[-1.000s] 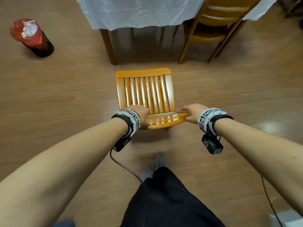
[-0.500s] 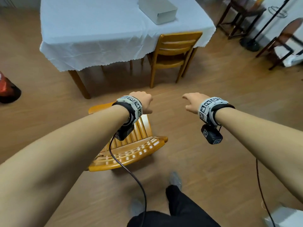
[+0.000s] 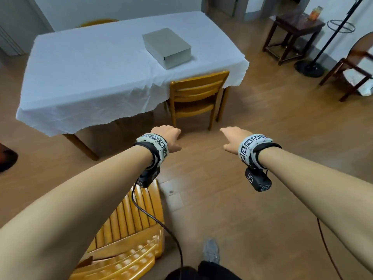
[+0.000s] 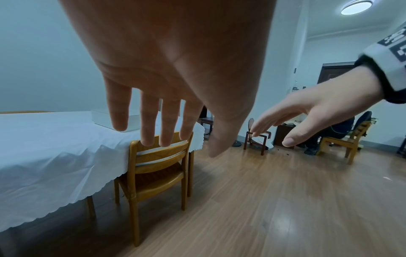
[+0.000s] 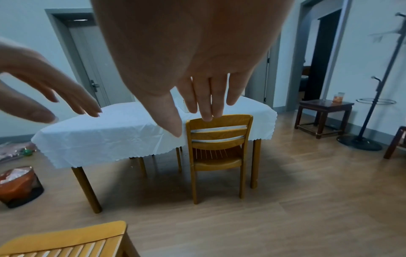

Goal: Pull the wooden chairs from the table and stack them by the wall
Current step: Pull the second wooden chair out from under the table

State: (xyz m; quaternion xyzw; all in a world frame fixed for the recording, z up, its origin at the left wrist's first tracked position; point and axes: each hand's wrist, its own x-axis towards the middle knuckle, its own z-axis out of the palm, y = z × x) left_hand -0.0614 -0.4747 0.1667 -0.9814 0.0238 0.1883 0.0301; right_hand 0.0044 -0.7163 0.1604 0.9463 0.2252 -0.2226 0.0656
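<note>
A wooden chair (image 3: 196,98) stands pushed under the near right side of the table (image 3: 90,77), which wears a white cloth; the same chair (image 4: 158,167) (image 5: 219,144) shows in both wrist views. Another wooden chair (image 3: 129,235) with a slatted seat stands free on the floor under my left forearm. My left hand (image 3: 167,136) and right hand (image 3: 232,138) reach forward in the air, short of the table chair, fingers straight and spread, holding nothing. In the wrist views the left hand (image 4: 167,135) and right hand (image 5: 197,114) are empty.
A grey box (image 3: 166,47) lies on the table. The back of a further chair (image 3: 96,22) shows behind the far side. At right stand a dark side table (image 3: 290,35), a coat stand (image 3: 308,67) and a dark chair (image 3: 351,63). A red-lined bin (image 5: 17,186) sits left.
Both hands let go of the slatted chair's back and lifted forward toward the chair at the table. The view swung up from the floor; the released chair now sits low left.
</note>
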